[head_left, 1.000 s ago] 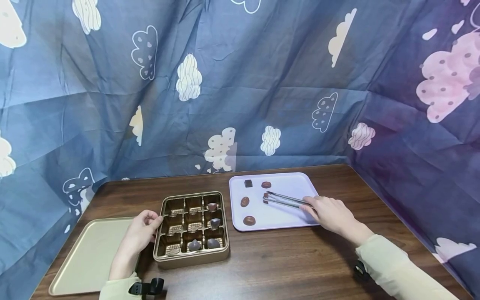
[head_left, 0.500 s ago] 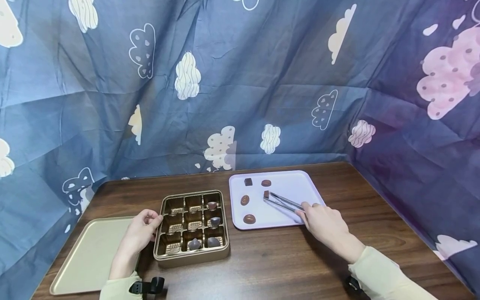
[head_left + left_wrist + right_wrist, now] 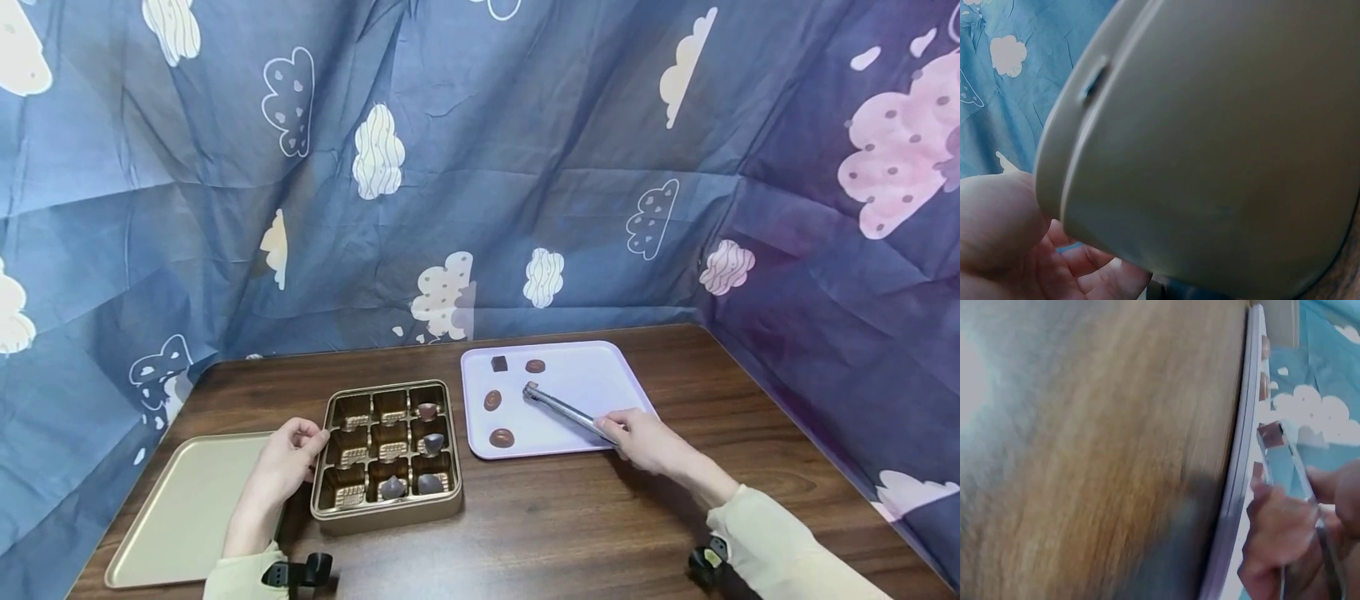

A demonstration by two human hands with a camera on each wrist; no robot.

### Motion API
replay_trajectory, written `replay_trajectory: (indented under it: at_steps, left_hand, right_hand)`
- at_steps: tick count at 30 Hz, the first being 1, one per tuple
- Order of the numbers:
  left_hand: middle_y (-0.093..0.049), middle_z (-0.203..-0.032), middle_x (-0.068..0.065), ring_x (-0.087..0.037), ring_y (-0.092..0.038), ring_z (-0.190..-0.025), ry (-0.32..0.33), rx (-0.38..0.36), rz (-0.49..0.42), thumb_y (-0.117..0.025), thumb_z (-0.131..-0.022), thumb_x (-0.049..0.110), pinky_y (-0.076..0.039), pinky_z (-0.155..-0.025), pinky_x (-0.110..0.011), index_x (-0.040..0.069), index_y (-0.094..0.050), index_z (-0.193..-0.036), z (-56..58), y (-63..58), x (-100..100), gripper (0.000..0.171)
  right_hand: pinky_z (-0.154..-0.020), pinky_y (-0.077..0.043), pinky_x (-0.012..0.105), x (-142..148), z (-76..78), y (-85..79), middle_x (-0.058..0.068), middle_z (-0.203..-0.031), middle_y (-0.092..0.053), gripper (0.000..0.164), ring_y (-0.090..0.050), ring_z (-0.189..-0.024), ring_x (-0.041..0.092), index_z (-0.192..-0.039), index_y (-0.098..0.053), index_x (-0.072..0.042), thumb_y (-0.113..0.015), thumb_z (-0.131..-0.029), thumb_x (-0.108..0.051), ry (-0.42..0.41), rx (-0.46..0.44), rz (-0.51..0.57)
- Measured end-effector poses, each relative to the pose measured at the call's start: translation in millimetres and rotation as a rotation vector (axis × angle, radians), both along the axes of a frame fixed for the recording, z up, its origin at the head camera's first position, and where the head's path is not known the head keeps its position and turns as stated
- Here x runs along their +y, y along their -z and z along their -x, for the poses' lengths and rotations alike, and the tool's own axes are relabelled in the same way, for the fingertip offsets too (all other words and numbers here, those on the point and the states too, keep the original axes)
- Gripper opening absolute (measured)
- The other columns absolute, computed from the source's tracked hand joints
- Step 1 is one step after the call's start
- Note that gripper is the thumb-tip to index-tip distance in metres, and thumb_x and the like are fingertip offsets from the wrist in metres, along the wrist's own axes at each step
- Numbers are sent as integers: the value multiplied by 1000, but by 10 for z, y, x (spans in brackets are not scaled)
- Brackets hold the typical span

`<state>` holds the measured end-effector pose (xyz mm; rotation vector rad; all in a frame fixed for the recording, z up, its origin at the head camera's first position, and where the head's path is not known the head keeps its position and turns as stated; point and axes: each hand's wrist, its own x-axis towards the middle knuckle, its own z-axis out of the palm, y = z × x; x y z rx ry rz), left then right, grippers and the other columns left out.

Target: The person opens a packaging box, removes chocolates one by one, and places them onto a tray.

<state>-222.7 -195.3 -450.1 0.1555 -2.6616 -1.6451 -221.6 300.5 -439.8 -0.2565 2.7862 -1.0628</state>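
Observation:
My right hand grips metal tongs over the lilac tray. Between their tips is a small brown square chocolate, mostly covered by the tongs in the head view. On the tray's left half lie a dark cube chocolate and oval brown chocolates. My left hand holds the left side of a gold chocolate box, thumb at its rim. The box is divided into square compartments; chocolates sit down its right column and in the front middle one.
A flat gold lid lies at the table's left, partly under my left forearm. The brown wooden table shows between box and front edge. A blue cloud-print curtain stands close behind and at the sides.
The tongs have narrowed around the square chocolate, from spread arms to arms nearly together. My right hand has shifted slightly toward the tray's front edge. The left hand stays at the box.

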Motion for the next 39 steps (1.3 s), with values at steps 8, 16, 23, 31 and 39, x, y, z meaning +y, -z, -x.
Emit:
replay_trajectory:
  at_steps: [8, 16, 23, 31, 39]
  left_hand:
    - [-53, -80, -7, -16, -55, -62, 1, -9, 1, -56, -98, 9, -53, -53, -32, -4, -49, -101, -8, -13, 0, 15]
    - [-52, -78, -7, -16, -54, -60, 1, -13, -7, -57, -98, 10, -54, -53, -32, -4, -49, -101, -18, -13, -6, 16]
    - [-51, -77, -7, -16, -54, -61, -8, -8, -3, -57, -98, 10, -53, -52, -31, -3, -49, -101, -9, -25, -10, 15]
    - [-51, -78, -6, -16, -55, -61, 4, -20, -3, -57, -99, 10, -53, -54, -31, -3, -49, -101, -1, -28, -15, 16]
    - [-51, -79, -6, -17, -55, -61, 3, -15, 12, -57, -99, 11, -53, -53, -31, -4, -49, -102, -5, -25, -11, 16]
  right_hand:
    - [-36, -35, 17, 152, 72, 10, 2, -66, -50, 45, -40, -42, 5, -101, -49, 7, -37, -107, -36, 13, -562, 542]
    - [-39, -38, 14, 202, 138, -3, -1, -70, -49, 45, -40, -47, 2, -110, -52, 2, -33, -107, -39, 15, -730, 657]
    - [-39, -38, 14, 298, 62, 18, -1, -71, -50, 50, -41, -47, 2, -114, -53, 4, -35, -106, -42, 13, -742, 657]
    - [-40, -42, 18, 389, -63, -146, 3, -73, -51, 57, -43, -47, 5, -121, -51, 8, -38, -105, -44, -23, -713, 553]
    - [-37, -40, 20, 409, -125, -291, 4, -68, -52, 55, -44, -42, 7, -110, -53, 12, -41, -105, -41, -69, -591, 406]
